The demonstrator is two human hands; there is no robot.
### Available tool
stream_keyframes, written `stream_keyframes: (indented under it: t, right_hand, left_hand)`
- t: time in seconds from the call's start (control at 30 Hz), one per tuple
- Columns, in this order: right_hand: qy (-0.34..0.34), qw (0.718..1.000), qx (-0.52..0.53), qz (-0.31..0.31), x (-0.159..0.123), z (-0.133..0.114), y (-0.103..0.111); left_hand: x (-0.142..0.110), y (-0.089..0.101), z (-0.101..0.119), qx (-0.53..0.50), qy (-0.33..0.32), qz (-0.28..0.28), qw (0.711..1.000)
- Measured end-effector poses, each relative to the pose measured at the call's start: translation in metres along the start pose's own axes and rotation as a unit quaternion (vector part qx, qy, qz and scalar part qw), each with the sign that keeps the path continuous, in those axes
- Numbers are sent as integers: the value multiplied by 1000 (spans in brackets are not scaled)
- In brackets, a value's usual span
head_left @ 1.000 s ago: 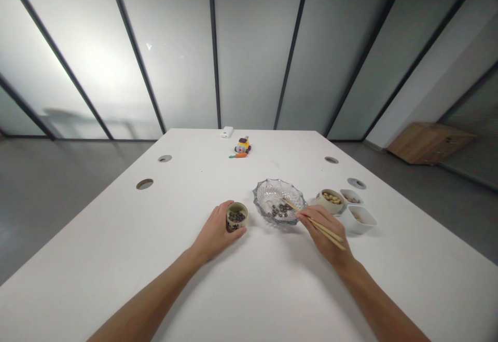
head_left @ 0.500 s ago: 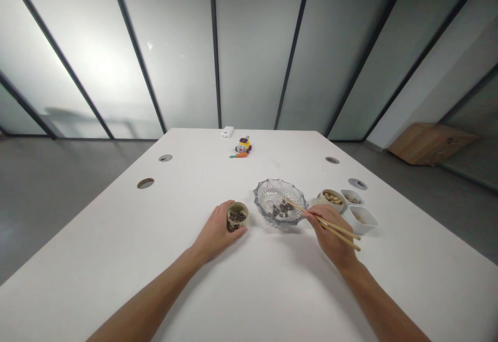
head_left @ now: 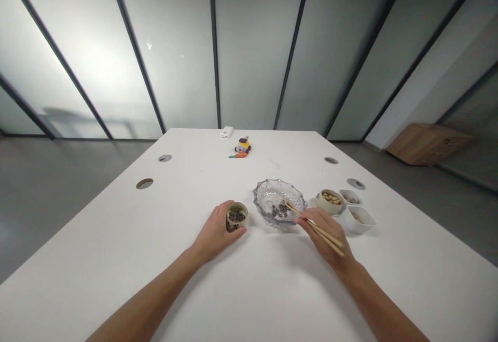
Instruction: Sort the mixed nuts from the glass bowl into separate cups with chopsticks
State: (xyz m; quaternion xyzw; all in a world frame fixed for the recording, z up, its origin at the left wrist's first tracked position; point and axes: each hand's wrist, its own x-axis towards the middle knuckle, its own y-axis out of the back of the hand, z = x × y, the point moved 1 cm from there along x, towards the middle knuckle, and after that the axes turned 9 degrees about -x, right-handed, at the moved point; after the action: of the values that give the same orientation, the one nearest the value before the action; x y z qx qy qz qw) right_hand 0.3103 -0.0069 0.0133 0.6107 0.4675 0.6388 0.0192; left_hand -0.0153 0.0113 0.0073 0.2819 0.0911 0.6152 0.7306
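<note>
My left hand [head_left: 216,233] is wrapped round a small beige cup [head_left: 237,215] of dark beans, standing on the white table [head_left: 249,290]. My right hand [head_left: 324,238] grips a pair of wooden chopsticks [head_left: 311,222]. Their tips reach into a clear glass bowl [head_left: 278,200] and rest among several dark beans [head_left: 279,210] at its bottom. The glass bowl stands between the two hands, just right of the cup.
Right of the glass bowl stand a round beige bowl of pale nuts [head_left: 330,200] and two white square dishes [head_left: 358,219]. At the table's far edge lie a small yellow toy [head_left: 243,146], an orange carrot piece [head_left: 238,155] and a white box [head_left: 226,132]. Round cable holes [head_left: 144,183] dot the tabletop.
The right hand swung the chopsticks' rear ends out to the right, then back, while the tips stayed in the glass bowl. The left hand and cup have not moved.
</note>
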Motion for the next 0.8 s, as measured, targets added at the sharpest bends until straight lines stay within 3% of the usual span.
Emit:
stream_keyframes:
  t: [0.5,0.8]
  right_hand:
    - [40,999,2,26,7,-8,4]
    - [27,999,19,12,3,-6,2]
  left_hand:
    - [0,-1,-2,10,-2,0,1000]
    - [0,-1,-3,6,0,6,1000]
